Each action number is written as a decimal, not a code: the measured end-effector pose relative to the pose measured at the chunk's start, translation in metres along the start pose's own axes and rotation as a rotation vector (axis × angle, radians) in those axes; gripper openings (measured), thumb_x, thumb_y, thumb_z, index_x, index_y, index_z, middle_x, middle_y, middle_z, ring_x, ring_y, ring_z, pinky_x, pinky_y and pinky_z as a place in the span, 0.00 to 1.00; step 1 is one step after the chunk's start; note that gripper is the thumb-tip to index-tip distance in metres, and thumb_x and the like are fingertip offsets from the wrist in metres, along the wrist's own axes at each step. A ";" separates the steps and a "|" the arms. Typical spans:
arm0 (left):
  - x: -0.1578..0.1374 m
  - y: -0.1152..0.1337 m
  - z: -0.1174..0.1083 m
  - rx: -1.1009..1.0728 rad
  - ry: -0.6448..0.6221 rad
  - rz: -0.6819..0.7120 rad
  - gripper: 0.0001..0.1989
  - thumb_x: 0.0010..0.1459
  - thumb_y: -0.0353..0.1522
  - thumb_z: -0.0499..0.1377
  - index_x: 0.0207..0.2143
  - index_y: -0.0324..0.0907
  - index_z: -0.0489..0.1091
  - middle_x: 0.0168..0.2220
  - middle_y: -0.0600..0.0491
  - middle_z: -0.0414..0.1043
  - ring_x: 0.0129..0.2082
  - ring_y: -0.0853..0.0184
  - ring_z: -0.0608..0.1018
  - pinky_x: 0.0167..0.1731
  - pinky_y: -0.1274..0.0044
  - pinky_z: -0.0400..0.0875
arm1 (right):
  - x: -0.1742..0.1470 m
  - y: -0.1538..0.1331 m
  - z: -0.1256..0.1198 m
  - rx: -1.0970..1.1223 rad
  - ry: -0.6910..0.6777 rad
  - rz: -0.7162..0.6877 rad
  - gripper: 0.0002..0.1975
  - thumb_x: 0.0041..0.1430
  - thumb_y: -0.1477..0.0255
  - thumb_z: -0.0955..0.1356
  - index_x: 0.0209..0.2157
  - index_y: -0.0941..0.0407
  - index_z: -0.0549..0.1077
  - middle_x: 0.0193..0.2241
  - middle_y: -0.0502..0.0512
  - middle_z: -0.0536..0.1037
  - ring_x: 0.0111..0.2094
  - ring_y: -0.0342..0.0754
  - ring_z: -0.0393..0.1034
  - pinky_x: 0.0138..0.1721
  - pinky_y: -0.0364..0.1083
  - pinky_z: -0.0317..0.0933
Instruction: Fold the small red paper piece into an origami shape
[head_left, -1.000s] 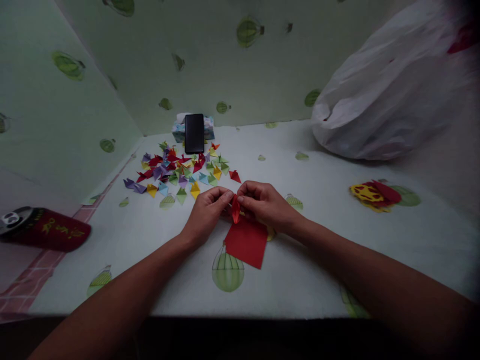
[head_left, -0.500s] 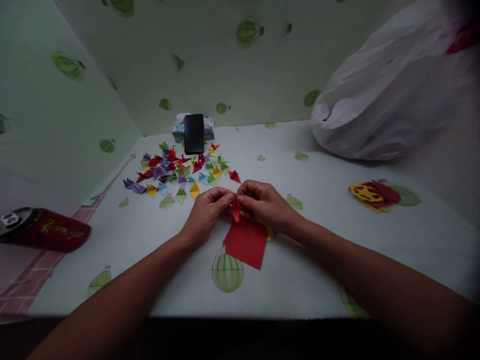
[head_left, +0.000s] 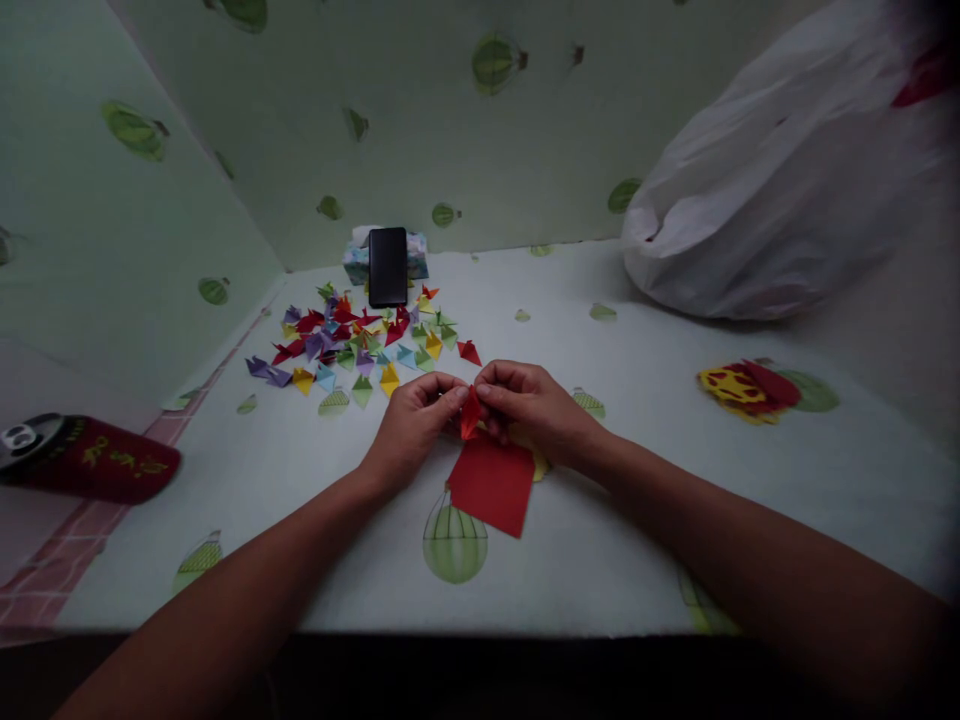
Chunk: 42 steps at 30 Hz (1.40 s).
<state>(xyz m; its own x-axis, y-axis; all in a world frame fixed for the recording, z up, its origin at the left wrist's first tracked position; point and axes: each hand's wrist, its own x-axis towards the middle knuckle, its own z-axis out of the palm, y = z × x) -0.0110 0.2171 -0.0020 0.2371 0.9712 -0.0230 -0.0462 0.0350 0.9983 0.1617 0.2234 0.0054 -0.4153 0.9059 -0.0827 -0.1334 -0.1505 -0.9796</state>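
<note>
The light is dim and soft, the sides stretched, the right edge dark and blurry.

At the far side of your desk [head_left: 615,570], a dark phone [head_left: 388,268] stands in front of a patterned tissue box [head_left: 358,262]. On your left you have a red can [head_left: 112,460] with yellow characters; on your right, a bulging white plastic bag [head_left: 750,190]. Green balloons [head_left: 493,63] decorate the wall [head_left: 420,120] ahead.

Looks like home: balloon-print walls [head_left: 420,130], matching tabletop [head_left: 570,590], tissue box [head_left: 357,264] (phone [head_left: 388,268] in front), drink can [head_left: 112,460].
</note>
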 end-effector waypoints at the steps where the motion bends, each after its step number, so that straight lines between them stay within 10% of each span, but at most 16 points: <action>1: 0.000 0.000 0.000 0.006 0.004 0.009 0.10 0.56 0.38 0.64 0.32 0.39 0.73 0.27 0.54 0.74 0.26 0.71 0.74 0.30 0.78 0.68 | 0.000 0.000 0.000 0.002 -0.001 -0.001 0.10 0.55 0.66 0.70 0.29 0.55 0.66 0.19 0.45 0.71 0.18 0.38 0.63 0.20 0.40 0.58; 42: -0.001 0.003 0.001 0.140 0.049 0.069 0.09 0.57 0.37 0.63 0.30 0.40 0.73 0.27 0.55 0.71 0.25 0.72 0.70 0.29 0.78 0.65 | 0.004 0.003 -0.002 -0.315 0.081 -0.152 0.07 0.56 0.69 0.68 0.26 0.56 0.68 0.18 0.46 0.68 0.20 0.40 0.60 0.22 0.42 0.53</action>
<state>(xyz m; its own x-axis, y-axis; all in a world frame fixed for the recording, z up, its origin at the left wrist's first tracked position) -0.0105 0.2164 0.0007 0.1901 0.9807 0.0467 0.0755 -0.0620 0.9952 0.1615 0.2268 0.0020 -0.3380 0.9388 0.0663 0.1009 0.1062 -0.9892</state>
